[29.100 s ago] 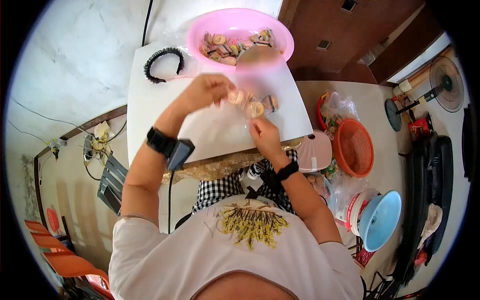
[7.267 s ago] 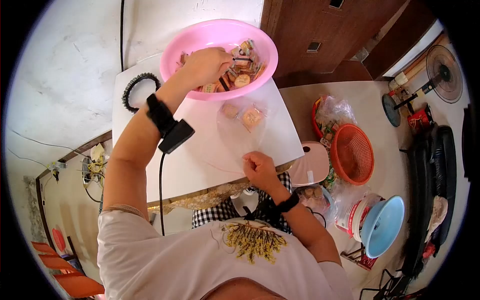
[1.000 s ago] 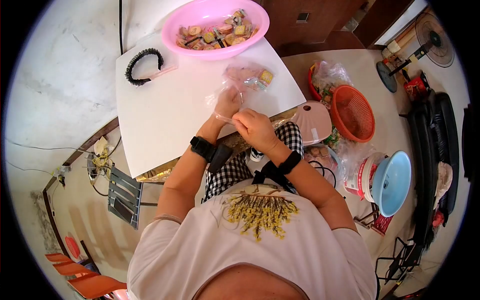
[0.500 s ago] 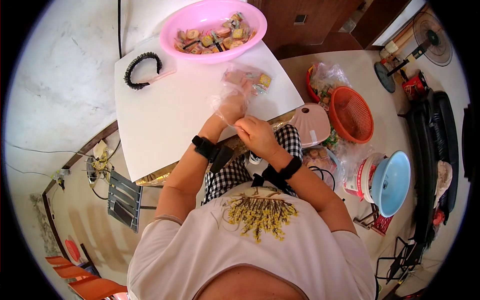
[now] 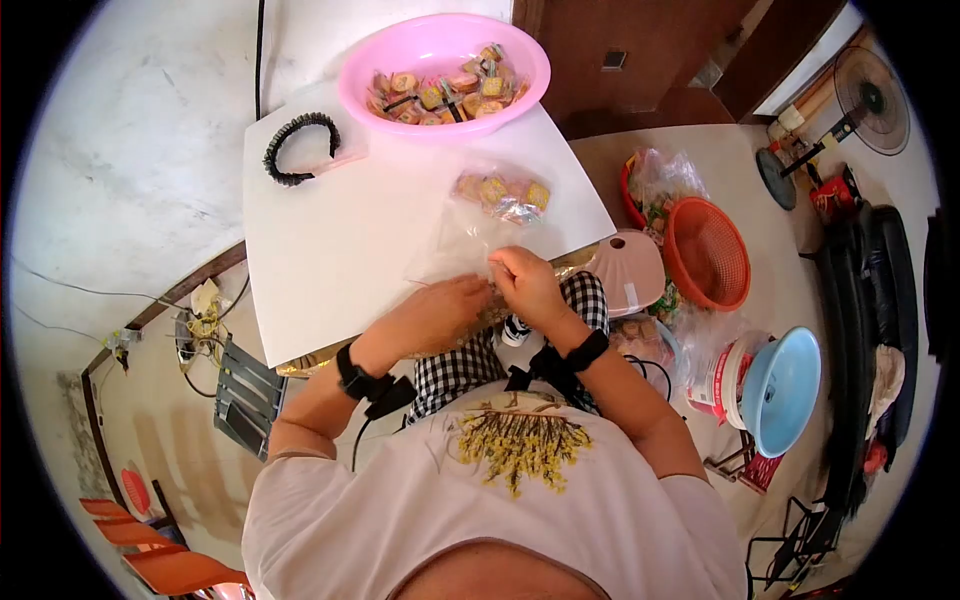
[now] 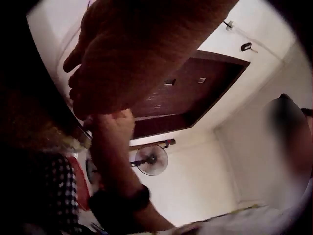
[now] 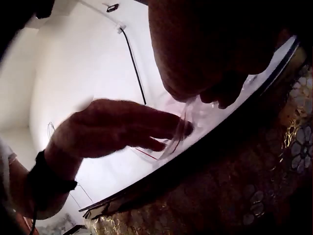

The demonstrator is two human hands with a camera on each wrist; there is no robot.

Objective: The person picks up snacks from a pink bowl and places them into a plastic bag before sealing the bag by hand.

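Note:
A clear plastic bag point(image 5: 462, 232) lies on the white table point(image 5: 330, 250), its mouth toward the person. Several wrapped biscuits point(image 5: 492, 190) sit in its far end. My right hand point(image 5: 530, 287) pinches the mouth of the bag near the table's front edge. Beside it my left hand point(image 5: 435, 313) reaches in from the left, fingers nearly straight. In the right wrist view, the left hand point(image 7: 120, 125) has its fingertips right at the bag's edge, where a thin red line runs, with thumb and fingers apart. The left wrist view shows mostly the dark back of the left hand point(image 6: 132, 58).
A pink basin point(image 5: 440, 131) with several wrapped biscuits stands at the table's back. Left of it lies a black ruffled headband point(image 5: 272, 155). On the floor to the right are an orange basket point(image 5: 735, 265), a pink lid-like piece point(image 5: 628, 270) and a blue basin point(image 5: 790, 390).
My left hand has come out of the bag and drawn back to its mouth. The bag's clear film now lies flatter toward the front edge. My right hand keeps hold of the mouth.

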